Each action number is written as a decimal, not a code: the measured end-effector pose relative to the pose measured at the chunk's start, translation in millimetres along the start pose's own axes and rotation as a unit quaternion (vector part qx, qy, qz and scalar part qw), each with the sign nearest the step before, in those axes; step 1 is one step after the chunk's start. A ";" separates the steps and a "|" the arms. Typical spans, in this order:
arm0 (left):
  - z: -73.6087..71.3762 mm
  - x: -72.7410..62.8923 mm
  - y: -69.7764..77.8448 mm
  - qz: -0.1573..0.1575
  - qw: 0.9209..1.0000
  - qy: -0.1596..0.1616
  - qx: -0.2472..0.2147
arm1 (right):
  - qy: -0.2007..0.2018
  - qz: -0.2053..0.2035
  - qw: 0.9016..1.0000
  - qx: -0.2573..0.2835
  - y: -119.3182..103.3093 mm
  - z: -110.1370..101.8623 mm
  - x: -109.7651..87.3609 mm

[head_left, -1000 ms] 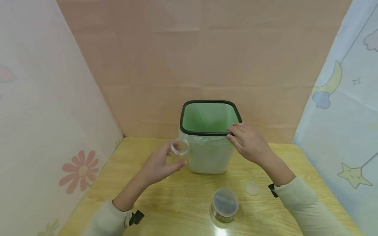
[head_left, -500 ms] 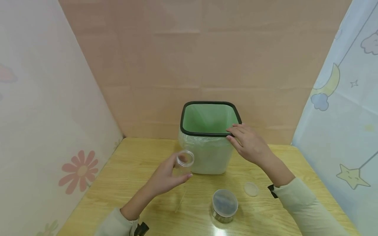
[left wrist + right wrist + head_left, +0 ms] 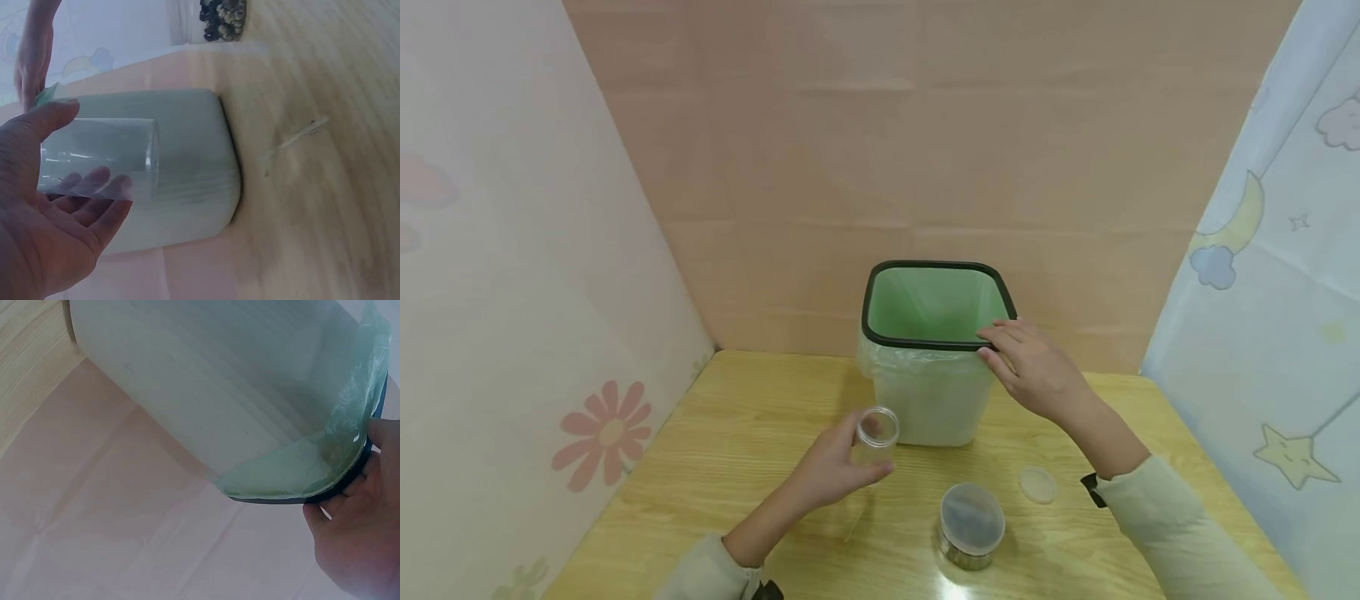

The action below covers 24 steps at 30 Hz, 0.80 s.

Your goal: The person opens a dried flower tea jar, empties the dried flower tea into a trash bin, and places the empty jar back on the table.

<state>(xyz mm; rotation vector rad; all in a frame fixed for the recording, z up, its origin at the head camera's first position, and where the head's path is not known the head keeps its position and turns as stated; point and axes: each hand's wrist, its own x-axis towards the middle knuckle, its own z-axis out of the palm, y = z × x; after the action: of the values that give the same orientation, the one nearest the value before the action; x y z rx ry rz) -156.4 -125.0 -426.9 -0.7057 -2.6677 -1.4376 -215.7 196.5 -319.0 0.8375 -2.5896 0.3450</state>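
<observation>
My left hand [image 3: 835,471] grips a clear jar [image 3: 877,442] without a lid, its round mouth facing up, in front of the bin. In the left wrist view the thumb and curled fingers go round the see-through wall of the jar [image 3: 109,153], and nothing shows inside. A pale trash bin [image 3: 932,408] with a black rim and a thin green liner [image 3: 936,300] stands at the back of the table. My right hand [image 3: 1037,367] holds its front right corner. Seen from the right wrist, thumb and fingers pinch the dark rim [image 3: 281,500] and the folded-over liner [image 3: 287,469].
A round container [image 3: 972,525] with a translucent lid stands near the front; dark and pale bits [image 3: 223,19] show through its side. To its right lies a clear disc-shaped lid [image 3: 1037,484]. A thin pale stick [image 3: 300,134] lies on the wooden table [image 3: 760,400].
My left hand has moved the jar right and toward me, away from the bin's left front corner. The right hand keeps its hold on the rim.
</observation>
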 end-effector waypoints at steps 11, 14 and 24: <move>15.9 -7.7 -12.0 -0.037 0.997 -0.022 0.059 | -0.002 0.002 1.000 -0.002 -0.5 -1.0 -0.5; 18.1 -10.0 -15.7 -0.042 0.997 -0.034 0.061 | -0.003 0.002 1.000 -0.004 -0.9 -1.0 -0.7; 24.5 -14.0 -27.7 -0.047 0.996 -0.052 0.061 | 0.004 -0.007 1.000 -0.005 -0.3 -0.9 -1.3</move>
<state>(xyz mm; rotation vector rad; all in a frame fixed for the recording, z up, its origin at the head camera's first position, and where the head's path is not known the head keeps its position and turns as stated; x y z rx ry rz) -150.5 -123.7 -466.0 -0.6730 -2.8750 -1.2771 -214.2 197.2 -318.7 0.8494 -2.5736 0.3310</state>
